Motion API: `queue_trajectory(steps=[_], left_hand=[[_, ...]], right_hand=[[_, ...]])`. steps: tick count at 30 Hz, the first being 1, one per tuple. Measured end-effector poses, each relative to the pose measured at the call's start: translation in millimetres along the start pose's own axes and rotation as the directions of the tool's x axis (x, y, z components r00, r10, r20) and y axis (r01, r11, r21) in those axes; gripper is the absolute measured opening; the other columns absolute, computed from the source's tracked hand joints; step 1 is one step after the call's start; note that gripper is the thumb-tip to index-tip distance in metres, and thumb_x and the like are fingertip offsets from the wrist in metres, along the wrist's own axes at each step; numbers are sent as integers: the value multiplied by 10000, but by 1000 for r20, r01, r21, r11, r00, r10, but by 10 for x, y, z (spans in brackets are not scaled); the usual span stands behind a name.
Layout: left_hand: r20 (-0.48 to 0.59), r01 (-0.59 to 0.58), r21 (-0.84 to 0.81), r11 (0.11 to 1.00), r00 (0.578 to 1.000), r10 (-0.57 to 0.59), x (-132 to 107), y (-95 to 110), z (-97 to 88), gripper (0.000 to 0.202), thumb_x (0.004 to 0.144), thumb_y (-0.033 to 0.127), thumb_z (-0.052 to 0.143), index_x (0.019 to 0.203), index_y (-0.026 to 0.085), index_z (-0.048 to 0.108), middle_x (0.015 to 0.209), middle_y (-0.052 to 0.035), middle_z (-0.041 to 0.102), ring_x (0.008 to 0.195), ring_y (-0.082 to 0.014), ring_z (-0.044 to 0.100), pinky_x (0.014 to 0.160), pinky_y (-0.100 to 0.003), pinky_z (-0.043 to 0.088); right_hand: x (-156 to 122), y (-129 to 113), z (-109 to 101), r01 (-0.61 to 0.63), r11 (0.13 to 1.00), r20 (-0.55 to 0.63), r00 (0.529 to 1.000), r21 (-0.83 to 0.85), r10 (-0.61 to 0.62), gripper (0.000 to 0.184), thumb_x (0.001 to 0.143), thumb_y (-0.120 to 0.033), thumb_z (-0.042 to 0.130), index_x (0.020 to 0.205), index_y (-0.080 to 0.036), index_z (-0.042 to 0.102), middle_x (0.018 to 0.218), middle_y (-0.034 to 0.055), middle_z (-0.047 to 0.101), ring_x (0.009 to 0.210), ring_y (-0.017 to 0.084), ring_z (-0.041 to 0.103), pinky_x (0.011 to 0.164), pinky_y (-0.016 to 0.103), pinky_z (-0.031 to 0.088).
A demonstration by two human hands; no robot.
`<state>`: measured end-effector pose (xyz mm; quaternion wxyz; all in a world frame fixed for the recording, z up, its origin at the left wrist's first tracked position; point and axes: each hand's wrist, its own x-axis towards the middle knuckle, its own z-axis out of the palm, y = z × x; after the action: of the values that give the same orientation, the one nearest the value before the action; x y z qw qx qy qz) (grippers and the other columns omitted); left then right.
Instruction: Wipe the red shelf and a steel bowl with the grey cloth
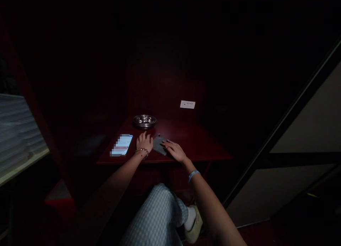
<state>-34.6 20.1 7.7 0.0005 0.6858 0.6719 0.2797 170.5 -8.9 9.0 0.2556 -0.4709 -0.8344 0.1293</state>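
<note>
A small grey flat cloth-like piece (159, 145) lies on a dark red table (197, 143). My right hand (174, 150) rests flat on its right side, fingers stretched out. My left hand (144, 141) lies on the table just left of the piece, fingers extended and touching its left edge; a bead bracelet is on that wrist. A lit phone (122, 145) lies on the table left of my left hand.
A round metal ashtray (144, 121) stands at the back of the table. A white socket plate (187, 104) is on the dark wall behind. My knee in checked trousers (160, 210) is below the table edge. The surroundings are very dark.
</note>
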Motion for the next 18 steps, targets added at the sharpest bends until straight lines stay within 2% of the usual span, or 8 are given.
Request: queue_trajectory(steps=[3, 6, 7, 10, 12, 15, 18], left_hand=[[-5, -129, 115, 985, 991, 130, 350, -42, -33, 539, 905, 193, 367, 1407, 92, 537, 1597, -168, 343, 1463, -324, 316, 1182, -516, 252], [64, -268, 223, 937, 963, 260, 769, -97, -69, 613, 844, 100, 388, 1448, 91, 491, 1615, -151, 309, 1486, -294, 292, 1203, -474, 195], [84, -284, 253, 925, 959, 272, 904, -117, -76, 630, 840, 87, 382, 1462, 101, 477, 1616, -140, 310, 1485, -287, 299, 1202, -465, 192], [137, -294, 317, 902, 955, 263, 1242, -187, -58, 570, 915, 185, 340, 1461, 106, 480, 1583, -154, 371, 1464, -293, 345, 1193, -473, 199], [192, -294, 328, 898, 951, 242, 1389, -242, -21, 564, 966, 314, 302, 1439, 84, 505, 1466, -202, 521, 1396, -309, 449, 1192, -488, 182], [266, -271, 310, 911, 945, 190, 1501, -321, 31, 614, 990, 435, 231, 1361, 107, 593, 1341, -204, 630, 1320, -321, 533, 1187, -504, 170], [280, -242, 297, 924, 947, 158, 1549, -367, 27, 616, 991, 442, 218, 1309, 121, 637, 1289, -209, 663, 1258, -318, 587, 1134, -477, 279]], right_hand=[[-30, -47, -17, 37, 999, 80, 996, -39, -34, 379, 1013, -388, 403, 1313, -339, 630, 1469, -30, 537, 1413, 213, 440, 1198, 453, 295], [-55, -63, -15, 10, 999, 58, 998, -35, -8, 359, 1004, -441, 434, 1266, -353, 663, 1444, -20, 564, 1383, 219, 478, 1181, 451, 317], [-60, -61, -11, -2, 1000, 43, 999, -28, 4, 359, 1006, -454, 429, 1253, -359, 671, 1431, -21, 577, 1375, 218, 487, 1173, 450, 327], [-62, -45, 7, -26, 1000, 20, 999, -7, 27, 350, 1007, -468, 431, 1192, -365, 709, 1381, -29, 623, 1335, 212, 525, 1139, 424, 362], [-57, -35, 15, -40, 999, 6, 999, 2, 40, 337, 1002, -469, 446, 1181, -370, 714, 1365, -36, 636, 1320, 211, 535, 1122, 419, 373], [-50, -29, 18, -49, 999, -10, 999, 16, 50, 336, 999, -472, 454, 1182, -364, 714, 1351, -32, 647, 1309, 208, 542, 1118, 417, 370], [-49, -25, 22, -43, 999, -14, 999, 24, 43, 327, 997, -456, 465, 1174, -352, 719, 1339, -24, 657, 1298, 207, 551, 1112, 413, 372]])
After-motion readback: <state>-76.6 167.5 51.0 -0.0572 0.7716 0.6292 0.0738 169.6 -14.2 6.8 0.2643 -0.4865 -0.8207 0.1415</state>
